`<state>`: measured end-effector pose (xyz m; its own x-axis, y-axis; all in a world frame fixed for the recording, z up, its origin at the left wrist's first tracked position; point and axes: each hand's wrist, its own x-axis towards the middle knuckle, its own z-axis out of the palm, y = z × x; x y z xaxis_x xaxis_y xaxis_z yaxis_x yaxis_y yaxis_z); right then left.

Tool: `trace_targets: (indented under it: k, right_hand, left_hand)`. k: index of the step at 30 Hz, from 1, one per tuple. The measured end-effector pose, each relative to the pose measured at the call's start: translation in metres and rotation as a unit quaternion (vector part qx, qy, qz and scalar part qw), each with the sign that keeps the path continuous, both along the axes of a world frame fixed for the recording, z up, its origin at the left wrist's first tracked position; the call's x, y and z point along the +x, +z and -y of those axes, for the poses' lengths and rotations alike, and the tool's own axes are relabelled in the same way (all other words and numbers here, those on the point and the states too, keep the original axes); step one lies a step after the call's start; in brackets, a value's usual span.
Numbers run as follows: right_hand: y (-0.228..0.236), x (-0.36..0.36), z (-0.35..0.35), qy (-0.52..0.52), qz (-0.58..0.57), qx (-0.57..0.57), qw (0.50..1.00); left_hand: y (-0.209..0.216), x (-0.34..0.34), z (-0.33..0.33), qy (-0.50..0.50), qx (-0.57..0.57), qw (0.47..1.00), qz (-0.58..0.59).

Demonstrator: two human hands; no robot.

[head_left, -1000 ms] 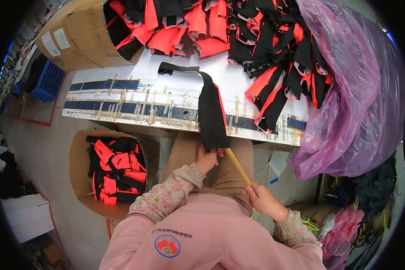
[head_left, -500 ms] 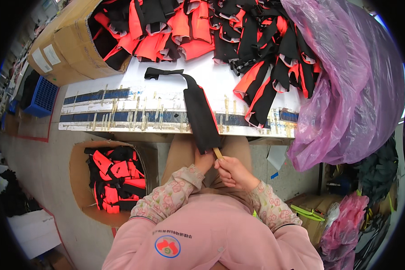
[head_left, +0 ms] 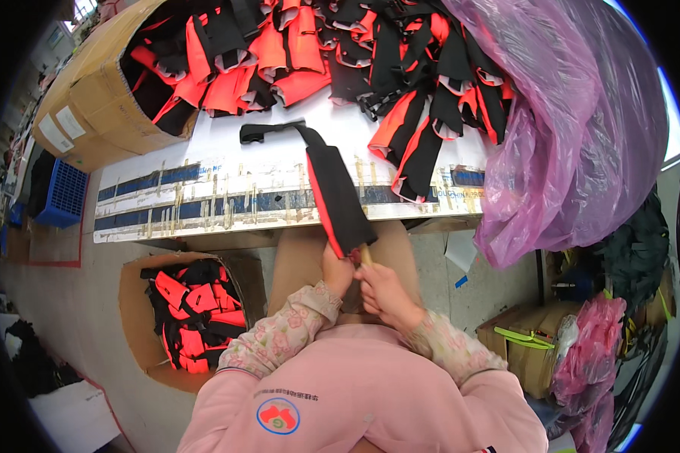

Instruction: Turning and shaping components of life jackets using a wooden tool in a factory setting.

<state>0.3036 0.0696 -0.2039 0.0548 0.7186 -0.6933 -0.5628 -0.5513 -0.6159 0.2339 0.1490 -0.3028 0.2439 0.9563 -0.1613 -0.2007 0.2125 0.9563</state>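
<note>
A black fabric sleeve with an orange-red side (head_left: pixel 341 198) lies over the table's near edge, its narrow black strap bent to the left on the tabletop. My left hand (head_left: pixel 338 272) is closed around the sleeve's near end, its fingertips partly hidden by the fabric. In my right hand (head_left: pixel 387 293) is a thin, pale wooden stick (head_left: pixel 366 255), gripped between thumb and fingers. The stick's far tip goes out of sight at the sleeve's near end; I cannot tell how deep it reaches. Both hands are close together over my lap.
Many similar black and orange-red pieces (head_left: pixel 298 64) are heaped across the white table (head_left: pixel 227 162). A cardboard box (head_left: pixel 102 102) lies at far left, a pink plastic bag (head_left: pixel 559 143) hangs at right. Another open carton (head_left: pixel 136 302) with such pieces stands on the floor at left.
The sleeve has turned over its length, so the orange-red side now shows along its left instead of its right. Both hands stay at its near end. The whole view has shifted slightly.
</note>
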Motion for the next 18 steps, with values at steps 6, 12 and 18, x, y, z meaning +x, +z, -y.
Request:
trace_targets:
  k: [6, 12, 18]
  right_hand:
    - [-0.006, -0.002, -0.023, 0.006, 0.011, 0.035, 0.999]
    - [-0.012, -0.003, -0.005, 0.007, 0.014, 0.025, 1.000]
    - [-0.026, 0.011, -0.002, 0.064, 0.174, 0.095, 0.978]
  left_hand:
    - [-0.006, -0.002, -0.020, 0.001, -0.029, 1.000, -0.004]
    - [-0.005, -0.009, -0.015, -0.042, -0.150, 0.987, 0.027]
    - [0.011, -0.014, -0.026, -0.006, -0.112, 0.994, -0.008]
